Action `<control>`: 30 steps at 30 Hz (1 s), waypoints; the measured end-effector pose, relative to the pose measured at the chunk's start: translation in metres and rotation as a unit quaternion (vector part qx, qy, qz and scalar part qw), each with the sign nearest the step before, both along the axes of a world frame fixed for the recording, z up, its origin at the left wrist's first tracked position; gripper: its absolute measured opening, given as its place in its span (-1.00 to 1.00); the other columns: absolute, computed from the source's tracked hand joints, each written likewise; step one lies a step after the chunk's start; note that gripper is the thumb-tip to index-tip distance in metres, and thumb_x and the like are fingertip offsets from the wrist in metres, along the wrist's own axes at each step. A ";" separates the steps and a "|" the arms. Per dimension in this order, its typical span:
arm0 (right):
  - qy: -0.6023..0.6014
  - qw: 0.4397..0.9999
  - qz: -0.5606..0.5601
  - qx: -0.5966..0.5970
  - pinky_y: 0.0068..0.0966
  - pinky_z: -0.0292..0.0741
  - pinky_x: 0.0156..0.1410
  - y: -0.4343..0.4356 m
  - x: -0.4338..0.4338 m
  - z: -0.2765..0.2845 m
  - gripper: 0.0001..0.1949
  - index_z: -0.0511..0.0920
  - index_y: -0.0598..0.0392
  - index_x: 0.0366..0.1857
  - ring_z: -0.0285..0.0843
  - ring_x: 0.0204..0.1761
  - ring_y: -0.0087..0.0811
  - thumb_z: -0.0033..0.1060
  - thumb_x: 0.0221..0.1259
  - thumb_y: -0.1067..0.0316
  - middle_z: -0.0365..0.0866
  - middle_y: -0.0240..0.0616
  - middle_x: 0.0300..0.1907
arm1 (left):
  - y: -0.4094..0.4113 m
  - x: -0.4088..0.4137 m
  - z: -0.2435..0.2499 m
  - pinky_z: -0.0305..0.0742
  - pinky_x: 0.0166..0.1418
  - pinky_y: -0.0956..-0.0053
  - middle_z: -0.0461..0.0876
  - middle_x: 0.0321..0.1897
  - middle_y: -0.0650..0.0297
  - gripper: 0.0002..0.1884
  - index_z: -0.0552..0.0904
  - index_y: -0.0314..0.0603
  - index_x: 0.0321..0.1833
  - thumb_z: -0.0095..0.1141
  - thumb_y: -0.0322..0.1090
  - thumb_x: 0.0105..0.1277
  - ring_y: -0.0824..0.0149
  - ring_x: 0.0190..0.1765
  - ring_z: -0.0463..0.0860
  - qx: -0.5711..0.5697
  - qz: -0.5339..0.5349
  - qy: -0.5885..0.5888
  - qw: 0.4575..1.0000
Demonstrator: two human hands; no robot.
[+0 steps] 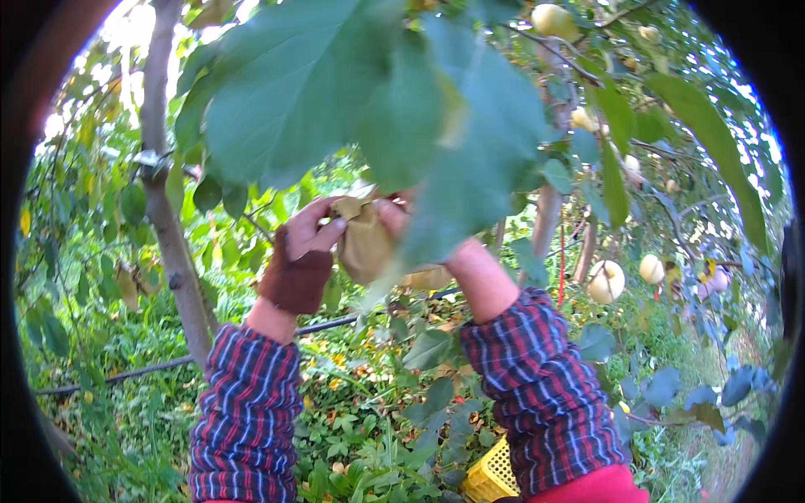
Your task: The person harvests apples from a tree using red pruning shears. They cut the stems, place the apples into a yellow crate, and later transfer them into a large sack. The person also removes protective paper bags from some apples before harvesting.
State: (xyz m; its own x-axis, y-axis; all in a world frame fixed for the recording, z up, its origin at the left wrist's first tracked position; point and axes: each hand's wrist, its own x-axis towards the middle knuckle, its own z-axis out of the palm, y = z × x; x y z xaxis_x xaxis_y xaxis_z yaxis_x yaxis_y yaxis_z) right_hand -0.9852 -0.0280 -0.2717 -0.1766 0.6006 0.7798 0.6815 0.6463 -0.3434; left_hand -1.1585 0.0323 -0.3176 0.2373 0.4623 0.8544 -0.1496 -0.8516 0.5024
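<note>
A tan paper fruit bag (365, 248) hangs among the leaves in front of me, its folded top crumpled. My left hand (308, 232), in a brown fingerless glove, pinches the upper left of this bag between thumb and fingers. At the bag's upper right are the fingers of my right hand (393, 217), gripping its edge. Large blurred leaves (484, 144) close to the camera cover most of that hand. Below the right wrist shows part of another tan bag-like thing (427, 277). Whatever the bag holds is hidden.
A tree trunk (173, 251) rises at the left. Pale apples (606, 281) hang on branches at the right. A dark hose (333, 324) crosses behind my arms above leafy ground. The yellow plastic crate (492, 471) stands low, partly behind my right sleeve.
</note>
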 end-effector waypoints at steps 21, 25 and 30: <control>0.194 0.965 0.033 0.173 -0.39 0.43 -0.22 0.007 0.005 -0.026 -0.84 0.53 0.23 -0.37 0.48 -0.42 -0.38 0.13 0.18 0.34 0.49 -0.14 -0.55 | 0.000 0.014 0.003 0.36 0.01 0.55 0.55 -0.24 0.27 -0.80 0.52 -0.35 -0.09 -0.10 -0.39 0.35 0.46 -0.14 0.47 0.180 0.193 0.087 0.961; 0.305 0.930 0.128 0.162 -0.42 0.38 -0.25 0.018 0.000 -0.035 -0.90 0.49 0.22 -0.38 0.44 -0.42 -0.38 0.03 0.21 0.42 0.50 -0.17 -0.51 | -0.059 0.021 0.001 0.40 0.06 0.53 0.62 -0.18 0.22 -0.72 0.57 -0.31 -0.08 -0.06 -0.21 0.43 0.40 -0.10 0.54 0.090 0.170 -0.020 0.981; 0.276 0.940 0.166 0.110 -0.52 0.38 -0.14 -0.001 0.011 -0.024 -0.82 0.52 0.22 -0.35 0.36 -0.30 -0.57 0.13 0.25 0.30 0.47 -0.42 -0.43 | -0.043 0.022 -0.003 0.41 -0.07 0.56 0.61 -0.39 0.22 -0.73 0.59 -0.38 -0.20 -0.04 -0.26 0.40 0.43 -0.24 0.54 -0.035 0.069 -0.158 0.984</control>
